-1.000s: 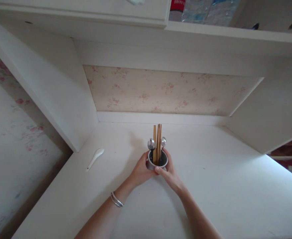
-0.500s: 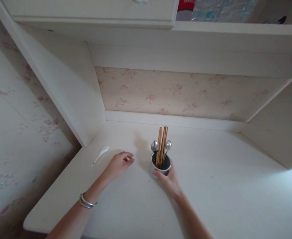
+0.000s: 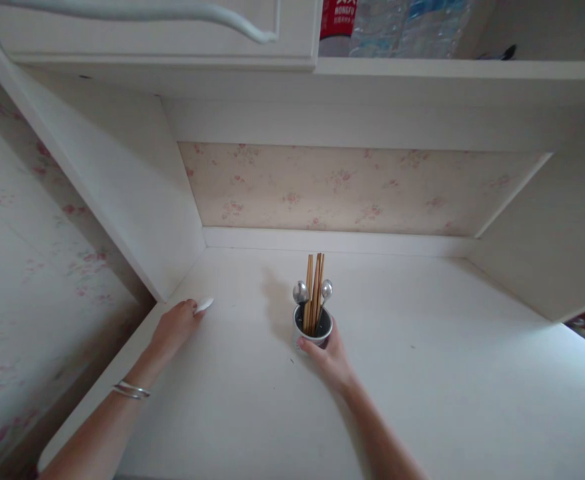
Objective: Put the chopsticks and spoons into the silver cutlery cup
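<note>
A white spoon (image 3: 204, 304) lies at the left of the white desk (image 3: 252, 413). My left hand (image 3: 175, 325) is closed over its handle, and only the bowl shows past my fingers. My right hand (image 3: 333, 360) is wrapped round a light-coloured cup (image 3: 300, 335) with a dark inside, thumb on the near side. The cup stands upright on the desk. Several wooden chopsticks (image 3: 315, 290) rise from it, with a metal spoon (image 3: 300, 292) leaning on the left and another metal spoon (image 3: 327, 289) on the right, bowls up.
White side panels (image 3: 117, 180) bound the desk at left and right. Above it hangs a shelf (image 3: 422, 70) with plastic bottles (image 3: 397, 30) and a red package (image 3: 337, 20), beside a cabinet door with a handle (image 3: 212, 15). Flowered wallpaper (image 3: 312, 187) covers the back.
My left hand has moved left from the middle of the desk onto the white spoon and closed on its handle. My right hand still holds the cup. The view has shifted slightly.
</note>
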`<control>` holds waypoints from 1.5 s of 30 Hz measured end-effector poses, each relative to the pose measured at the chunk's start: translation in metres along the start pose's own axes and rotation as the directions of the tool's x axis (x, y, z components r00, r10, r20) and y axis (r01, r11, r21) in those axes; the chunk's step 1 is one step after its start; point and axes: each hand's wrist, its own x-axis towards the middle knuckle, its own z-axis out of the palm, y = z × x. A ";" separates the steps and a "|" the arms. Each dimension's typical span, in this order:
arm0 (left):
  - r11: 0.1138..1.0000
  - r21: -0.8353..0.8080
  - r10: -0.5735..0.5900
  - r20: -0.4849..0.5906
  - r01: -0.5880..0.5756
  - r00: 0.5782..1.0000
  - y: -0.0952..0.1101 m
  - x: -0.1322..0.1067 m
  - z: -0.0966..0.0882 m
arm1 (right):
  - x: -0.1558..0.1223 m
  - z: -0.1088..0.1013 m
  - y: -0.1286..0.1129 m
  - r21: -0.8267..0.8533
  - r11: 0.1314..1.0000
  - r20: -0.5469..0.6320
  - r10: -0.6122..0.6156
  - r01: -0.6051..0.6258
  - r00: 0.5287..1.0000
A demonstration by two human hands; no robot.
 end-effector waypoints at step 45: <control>0.417 -0.804 0.183 -0.382 -0.424 0.906 0.203 -0.068 -0.012 | -0.001 -0.001 -0.016 -0.009 0.999 -0.047 -0.044 0.044 0.998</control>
